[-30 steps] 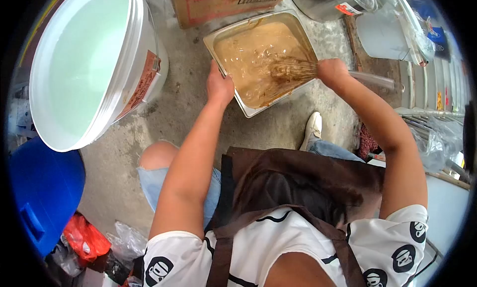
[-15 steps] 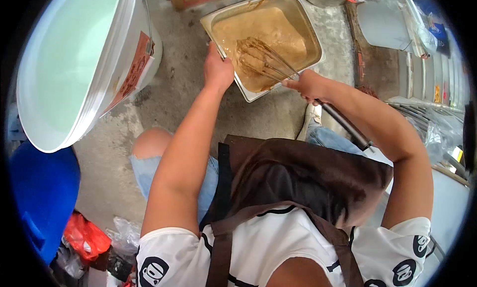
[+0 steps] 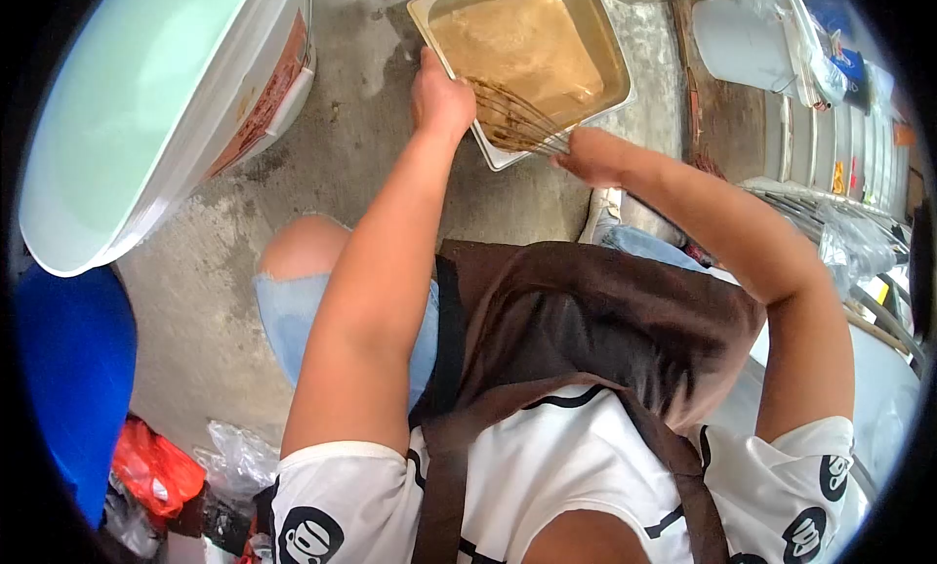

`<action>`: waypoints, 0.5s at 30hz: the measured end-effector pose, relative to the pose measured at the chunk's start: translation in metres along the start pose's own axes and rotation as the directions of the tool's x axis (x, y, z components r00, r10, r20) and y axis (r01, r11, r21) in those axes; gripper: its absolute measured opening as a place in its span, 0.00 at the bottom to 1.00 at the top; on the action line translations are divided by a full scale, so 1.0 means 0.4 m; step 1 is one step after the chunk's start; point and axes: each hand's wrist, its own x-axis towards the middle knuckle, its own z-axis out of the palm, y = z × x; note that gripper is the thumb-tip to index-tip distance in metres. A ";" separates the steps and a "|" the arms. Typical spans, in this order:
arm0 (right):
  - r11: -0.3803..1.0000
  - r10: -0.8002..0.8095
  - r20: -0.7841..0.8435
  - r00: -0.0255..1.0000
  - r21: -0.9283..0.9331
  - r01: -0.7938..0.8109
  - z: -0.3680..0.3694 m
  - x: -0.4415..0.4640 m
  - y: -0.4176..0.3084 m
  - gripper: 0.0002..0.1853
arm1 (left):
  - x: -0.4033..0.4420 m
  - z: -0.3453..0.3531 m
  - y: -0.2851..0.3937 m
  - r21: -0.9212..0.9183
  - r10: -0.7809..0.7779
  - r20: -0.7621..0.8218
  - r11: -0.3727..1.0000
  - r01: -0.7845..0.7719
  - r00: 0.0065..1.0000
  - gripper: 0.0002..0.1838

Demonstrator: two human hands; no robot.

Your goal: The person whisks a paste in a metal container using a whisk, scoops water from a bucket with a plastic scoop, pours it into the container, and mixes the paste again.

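Note:
A rectangular metal pan (image 3: 625, 100) of light brown, batter-like liquid (image 3: 517, 47) sits on the concrete floor in front of me. My left hand (image 3: 444, 98) is closed on the pan's left rim. In my right hand (image 3: 593, 157) is a wire whisk (image 3: 522, 120), its fingers wrapped round the handle end near the wires. The whisk's coated wires lie low across the pan's near left corner, over the rim. Its handle is mostly hidden behind my hand and forearm.
A big white bucket (image 3: 283, 125) with pale contents stands at the left. Below it are a blue plastic container (image 3: 73, 388) and a red plastic bag (image 3: 161, 466). Metal rods and clear bags (image 3: 854, 247) lie at the right. My knee (image 3: 303, 247) is near the pan.
The whisk has moved from the middle of the liquid toward the pan's near left corner, and its handle has swung out of sight. My left hand still grips the rim.

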 end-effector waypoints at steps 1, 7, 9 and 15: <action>0.986 -0.125 -0.150 0.981 -0.124 0.107 0.000 0.005 0.019 0.17 | 0.002 0.001 0.003 -0.004 0.007 -0.014 1.000 -0.007 1.000 0.31; 0.949 -0.018 -0.179 0.984 -0.314 -0.040 -0.040 0.060 0.091 0.11 | 0.010 -0.001 -0.005 -0.028 0.019 -0.011 0.999 -0.019 1.000 0.30; 0.923 -0.020 -0.252 0.967 -0.377 -0.079 -0.054 0.067 0.114 0.11 | 0.012 -0.002 -0.001 -0.029 0.027 -0.022 0.999 -0.028 0.999 0.30; 0.952 -0.029 -0.394 0.918 -0.292 -0.096 -0.092 0.031 0.130 0.13 | 0.016 -0.002 0.005 -0.017 0.016 -0.002 1.000 -0.017 1.000 0.30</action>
